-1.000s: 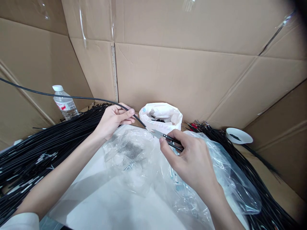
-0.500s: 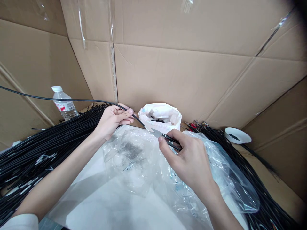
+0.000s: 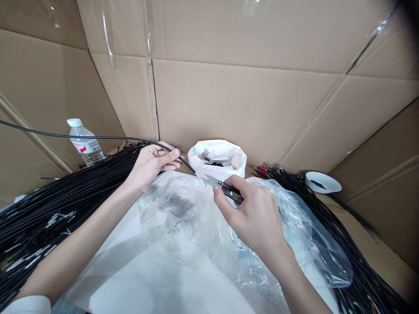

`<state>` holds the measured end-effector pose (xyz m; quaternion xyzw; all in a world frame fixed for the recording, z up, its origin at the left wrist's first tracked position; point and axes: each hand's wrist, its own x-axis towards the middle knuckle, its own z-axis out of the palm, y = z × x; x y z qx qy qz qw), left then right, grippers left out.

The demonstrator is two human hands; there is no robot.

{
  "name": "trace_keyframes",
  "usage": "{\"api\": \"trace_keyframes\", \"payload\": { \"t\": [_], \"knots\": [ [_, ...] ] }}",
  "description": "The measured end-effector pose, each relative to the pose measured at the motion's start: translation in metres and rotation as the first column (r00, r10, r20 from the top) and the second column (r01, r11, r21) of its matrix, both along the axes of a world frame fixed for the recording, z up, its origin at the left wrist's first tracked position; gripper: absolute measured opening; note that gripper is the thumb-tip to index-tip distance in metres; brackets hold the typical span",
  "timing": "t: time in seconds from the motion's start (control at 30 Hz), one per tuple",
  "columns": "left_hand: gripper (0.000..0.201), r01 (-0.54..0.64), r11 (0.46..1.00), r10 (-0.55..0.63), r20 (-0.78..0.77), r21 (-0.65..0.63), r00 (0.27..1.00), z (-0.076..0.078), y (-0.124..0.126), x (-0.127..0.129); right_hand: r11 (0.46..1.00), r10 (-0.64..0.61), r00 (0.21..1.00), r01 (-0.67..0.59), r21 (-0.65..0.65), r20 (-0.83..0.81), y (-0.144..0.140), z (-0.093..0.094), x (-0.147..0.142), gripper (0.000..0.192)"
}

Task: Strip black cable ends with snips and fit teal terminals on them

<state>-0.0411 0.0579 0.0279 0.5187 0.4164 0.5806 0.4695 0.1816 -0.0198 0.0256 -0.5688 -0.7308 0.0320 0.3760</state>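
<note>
Between the thumb and fingers of my left hand (image 3: 160,158) is a black cable (image 3: 124,138), pinched near its end. It runs off past the left edge of the view; the end toward the middle has a thin pale, silvery tip. My right hand (image 3: 253,209) is closed around a small tool with black handles and a grey pointed blade (image 3: 210,179), which looks like a folding knife or small snips. The blade lies right beside the cable's bared tip; whether they touch I cannot tell. Below them is crumpled clear plastic (image 3: 183,235) on a white surface.
A white bag (image 3: 240,163) with short black bits inside stands behind my hands. Black cables (image 3: 98,174) are heaped at left, with another bundle (image 3: 327,226) at right. A water bottle (image 3: 85,146) and a white bowl (image 3: 330,183) stand near the cardboard walls (image 3: 248,100).
The view has shifted slightly. My right hand and the blade have moved a little left and up along the cable's tip. My left hand keeps its hold on the cable.
</note>
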Motion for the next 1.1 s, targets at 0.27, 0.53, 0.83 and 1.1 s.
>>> {"api": "trace_keyframes", "payload": {
  "t": [0.27, 0.53, 0.83, 1.1],
  "knots": [
    [0.045, -0.011, 1.000, 0.011, -0.006, 0.001, 1.000, 0.001, 0.002, 0.000, 1.000, -0.001, 1.000, 0.001, 0.012, -0.008, 0.000, -0.001, -0.001, 0.030],
    [0.047, -0.017, 1.000, 0.017, 0.010, -0.004, 1.000, 0.002, 0.001, 0.000, 1.000, 0.002, 0.998, -0.004, -0.030, -0.069, 0.000, -0.001, -0.001, 0.028],
    [0.044, 0.013, 1.000, -0.013, -0.030, -0.016, 0.999, -0.002, -0.004, 0.006, 0.880, 0.115, 0.545, -0.443, -0.169, -0.831, 0.014, -0.004, -0.003, 0.037],
    [0.035, 0.060, 0.998, -0.062, -0.063, -0.035, 0.996, -0.007, -0.007, 0.009, 0.801, 0.124, 0.557, -0.545, -0.248, -0.821, 0.028, -0.018, -0.011, 0.030]
  ]
}}
